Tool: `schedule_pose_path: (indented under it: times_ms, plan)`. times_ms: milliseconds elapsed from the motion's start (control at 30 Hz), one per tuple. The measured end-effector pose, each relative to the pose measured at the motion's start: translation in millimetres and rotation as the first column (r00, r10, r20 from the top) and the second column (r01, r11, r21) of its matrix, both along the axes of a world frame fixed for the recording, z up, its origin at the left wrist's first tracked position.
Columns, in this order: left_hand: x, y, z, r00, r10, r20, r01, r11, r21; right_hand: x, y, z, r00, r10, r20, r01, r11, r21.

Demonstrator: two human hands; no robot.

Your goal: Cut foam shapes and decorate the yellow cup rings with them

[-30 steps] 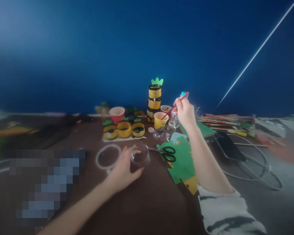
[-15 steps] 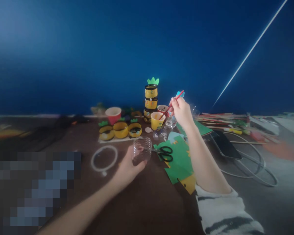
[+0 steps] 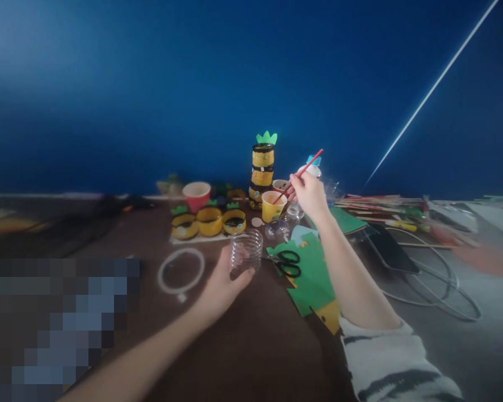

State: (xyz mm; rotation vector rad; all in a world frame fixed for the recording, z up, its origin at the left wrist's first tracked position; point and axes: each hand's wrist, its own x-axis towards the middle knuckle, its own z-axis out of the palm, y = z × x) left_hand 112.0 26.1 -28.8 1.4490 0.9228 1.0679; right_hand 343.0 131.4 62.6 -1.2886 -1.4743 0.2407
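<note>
My left hand (image 3: 228, 276) is closed around a clear, ribbed plastic cup-like piece (image 3: 247, 248), held above the dark table. In my right hand (image 3: 310, 192) is a slim red paintbrush (image 3: 312, 159), slanted so that its lower end dips into a yellow paper cup (image 3: 272, 211). Behind that cup stands a stack of yellow and black rings (image 3: 262, 176) topped with a green paper crown (image 3: 267, 138). To the left sit several yellow painted rings (image 3: 209, 222) on a white sheet. A blue-capped bottle (image 3: 314, 162) is partly hidden behind my right hand.
Black-handled scissors (image 3: 289, 262) lie on green paper (image 3: 314, 268) right of my left hand. A white ring of tape or cord (image 3: 181, 271) is on the left. A red paper cup (image 3: 197, 195) stands behind. A dark tablet-like slab (image 3: 389, 245) and a cable (image 3: 452, 279) lie right.
The view has shifted slightly, so most things sit a little further right. The brush's upper end has swung up and right, while its tip stays in the yellow cup. My left grip is unchanged.
</note>
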Motion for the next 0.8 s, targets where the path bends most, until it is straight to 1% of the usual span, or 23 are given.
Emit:
schedule_pose_path:
  times_ms: [67,200,267,367,433,533,567,700,800]
  plan:
    - [-0.5,0.7,-1.8,1.0,0.006,0.001,-0.006,1.0,-0.004,0.4,0.2,-1.2,1.0,-0.017,0.004,0.017,1.0,-0.009]
    - [-0.9,0.6,-2.6,1.0,-0.007,0.011,0.007,1.0,-0.013,2.5,-1.5,-1.1,0.999,-0.052,0.012,0.051,0.996,0.072]
    - [-0.5,0.1,-2.1,1.0,-0.005,0.024,0.006,0.999,-0.031,4.1,-1.9,-0.8,0.998,-0.053,0.035,0.05,0.995,0.08]
    - [0.5,-0.3,-1.4,0.999,0.01,0.032,-0.007,0.998,-0.065,6.0,-1.0,-1.1,0.992,-0.103,0.079,0.094,0.989,0.116]
    - [1.1,-0.2,-1.1,0.999,0.022,0.024,-0.02,0.998,-0.061,6.1,0.0,-1.8,0.987,-0.122,0.101,0.111,0.988,0.104]
    - [1.7,0.1,-0.4,0.999,0.042,0.011,-0.041,0.998,-0.052,4.4,0.8,-2.6,0.992,-0.069,0.102,0.068,0.998,0.013]
    - [1.8,0.2,-0.2,0.999,0.044,0.009,-0.044,0.998,-0.051,3.7,0.7,-2.6,0.994,-0.057,0.091,0.056,0.998,0.004]
    - [1.3,0.6,0.3,0.999,0.032,0.007,-0.032,0.999,-0.028,2.4,-1.2,-1.4,0.995,-0.087,0.038,0.084,0.994,0.074]
    - [0.9,0.8,0.1,0.999,0.031,0.016,-0.031,0.999,-0.028,1.9,-3.0,-0.2,0.997,-0.081,0.008,0.081,0.995,0.057]
